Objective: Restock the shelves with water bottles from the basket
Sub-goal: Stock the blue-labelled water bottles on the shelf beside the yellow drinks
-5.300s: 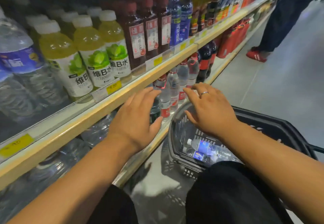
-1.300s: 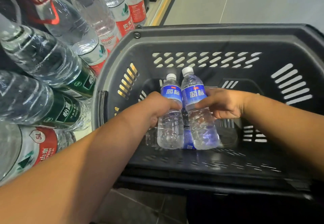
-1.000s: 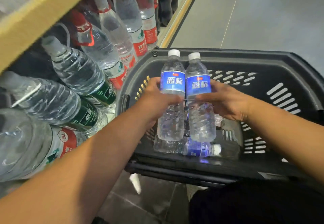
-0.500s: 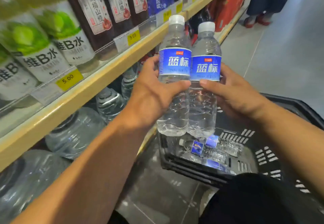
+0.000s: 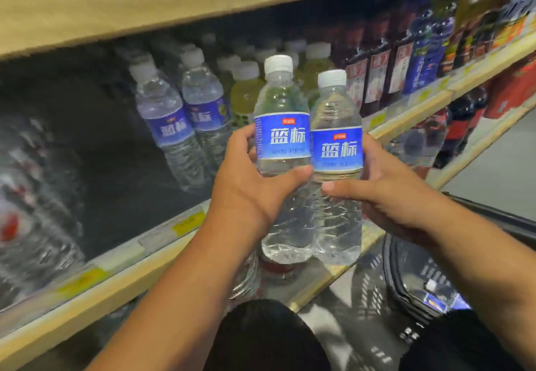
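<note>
Curled round one water bottle each, my two hands hold the pair upright and side by side in front of the shelf. My left hand (image 5: 246,193) wraps the left bottle (image 5: 282,138), thumb lying across its front just under the label. My right hand (image 5: 391,196) grips the right bottle (image 5: 338,150) the same way, thumb across the clear body below the label.

The two bottles touch along their sides, the left one a little higher. Both are clear plastic filled with water, with white screw caps and ribbed lower bodies. Each has a blue wrap label with white characters and a small red patch above them. They are in the air over the front edge of the shelf (image 5: 130,280), not resting on it.

On that shelf, behind and to the left, stand more shelf bottles (image 5: 171,127) with the same blue label. Right of them are yellow-green drinks (image 5: 246,95) with white caps, then dark bottles (image 5: 377,74) with pale labels. A yellow price tag (image 5: 188,222) sits on the shelf edge near my left wrist.

Low on the right is the black basket (image 5: 406,283). One blue-labelled basket bottle (image 5: 443,302) lies inside it, partly hidden by my right forearm.
</note>
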`<state>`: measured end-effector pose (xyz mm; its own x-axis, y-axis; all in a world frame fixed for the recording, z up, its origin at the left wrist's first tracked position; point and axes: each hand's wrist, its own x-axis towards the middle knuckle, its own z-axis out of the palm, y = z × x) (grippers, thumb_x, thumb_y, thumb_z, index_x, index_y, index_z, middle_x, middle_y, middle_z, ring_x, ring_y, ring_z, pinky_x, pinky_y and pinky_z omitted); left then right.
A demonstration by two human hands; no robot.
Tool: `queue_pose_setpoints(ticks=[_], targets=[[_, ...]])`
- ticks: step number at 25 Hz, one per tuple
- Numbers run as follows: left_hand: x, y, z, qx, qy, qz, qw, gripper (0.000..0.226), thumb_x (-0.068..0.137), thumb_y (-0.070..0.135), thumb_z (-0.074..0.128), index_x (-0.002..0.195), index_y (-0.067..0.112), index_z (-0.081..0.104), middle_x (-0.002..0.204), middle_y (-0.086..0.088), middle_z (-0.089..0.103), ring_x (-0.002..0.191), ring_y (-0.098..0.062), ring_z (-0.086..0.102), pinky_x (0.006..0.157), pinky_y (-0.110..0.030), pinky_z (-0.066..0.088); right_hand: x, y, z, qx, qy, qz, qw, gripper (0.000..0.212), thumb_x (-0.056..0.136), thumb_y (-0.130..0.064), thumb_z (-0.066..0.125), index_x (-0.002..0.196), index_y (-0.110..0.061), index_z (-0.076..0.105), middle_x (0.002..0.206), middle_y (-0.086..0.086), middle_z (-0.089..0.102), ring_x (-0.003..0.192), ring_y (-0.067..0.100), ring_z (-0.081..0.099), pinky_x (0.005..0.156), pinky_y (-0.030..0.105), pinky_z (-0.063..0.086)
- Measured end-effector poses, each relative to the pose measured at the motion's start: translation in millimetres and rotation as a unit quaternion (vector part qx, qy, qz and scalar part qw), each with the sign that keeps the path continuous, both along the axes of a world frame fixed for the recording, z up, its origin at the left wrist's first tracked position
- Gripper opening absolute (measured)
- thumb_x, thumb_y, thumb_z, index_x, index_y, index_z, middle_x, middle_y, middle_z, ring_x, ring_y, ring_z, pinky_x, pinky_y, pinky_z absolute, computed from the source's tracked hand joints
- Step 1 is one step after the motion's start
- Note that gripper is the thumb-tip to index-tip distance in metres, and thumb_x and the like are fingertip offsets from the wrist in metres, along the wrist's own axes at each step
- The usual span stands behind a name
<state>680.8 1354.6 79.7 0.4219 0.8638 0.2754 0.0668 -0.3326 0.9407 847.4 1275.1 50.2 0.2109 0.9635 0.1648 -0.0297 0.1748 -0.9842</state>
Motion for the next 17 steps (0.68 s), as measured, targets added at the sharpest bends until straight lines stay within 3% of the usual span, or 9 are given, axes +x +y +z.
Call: queue_pose_setpoints(ticks=[3,6,8,10,13,17], targets=[[-37,5,8,0.008,-0.009,0.039,0.999,0.078,0.061,0.011,0.089,0.126,0.02,0.047,0.106,0.01,0.065,0.089,-0.003,0.066,0.086,-0.03,0.055,-32,16,10,0.005,-0.01,0.016,1.0,0.092,0.047,-0.021,0.094,0.127,-0.019,0.049,0.117,0.007,0.069,0.107,0.022,0.066,0.089,0.031,0.054],[-66,9,14,0.023,-0.014,0.069,0.997,0.076,0.06,0.012,0.089,0.122,0.027,0.047,0.106,0.013,0.064,0.092,-0.004,0.066,0.082,-0.027,0.055,-58,28,21,0.015,-0.046,-0.006,0.999,0.074,0.056,-0.003,0.086,0.119,-0.022,0.052,0.108,-0.001,0.072,0.1,0.014,0.069,0.084,0.028,0.053],[-81,12,16,0.029,-0.018,0.087,0.996,0.075,0.062,0.01,0.088,0.123,0.029,0.047,0.108,0.012,0.064,0.097,-0.008,0.066,0.084,-0.032,0.056,-73,36,27,0.022,-0.071,-0.006,0.997,0.069,0.063,0.008,0.079,0.119,-0.024,0.053,0.108,-0.003,0.072,0.101,0.013,0.069,0.085,0.03,0.054],[-93,16,19,0.036,-0.02,0.104,0.994,0.074,0.063,0.01,0.087,0.122,0.029,0.047,0.108,0.012,0.064,0.097,-0.008,0.066,0.084,-0.032,0.056,-86,46,32,0.033,-0.096,-0.011,0.995,0.068,0.067,0.009,0.078,0.12,-0.026,0.053,0.111,-0.004,0.071,0.103,0.013,0.068,0.091,0.036,0.054],[-105,21,19,0.051,-0.003,0.12,0.992,0.066,0.064,0.016,0.087,0.113,0.034,0.046,0.102,0.013,0.064,0.084,0.002,0.066,0.075,-0.018,0.053,-99,59,34,0.051,-0.117,-0.015,0.992,0.072,0.067,0.005,0.08,0.125,-0.027,0.052,0.114,-0.008,0.069,0.105,0.01,0.066,0.094,0.039,0.053],[-115,31,19,0.059,-0.013,0.141,0.988,0.056,0.066,0.015,0.086,0.096,0.037,0.044,0.086,0.026,0.067,0.076,0.006,0.066,0.064,-0.01,0.05,-110,73,39,0.077,-0.135,-0.019,0.988,0.084,0.068,0.004,0.08,0.138,-0.024,0.043,0.122,-0.012,0.065,0.111,0.002,0.061,0.098,0.032,0.051]])
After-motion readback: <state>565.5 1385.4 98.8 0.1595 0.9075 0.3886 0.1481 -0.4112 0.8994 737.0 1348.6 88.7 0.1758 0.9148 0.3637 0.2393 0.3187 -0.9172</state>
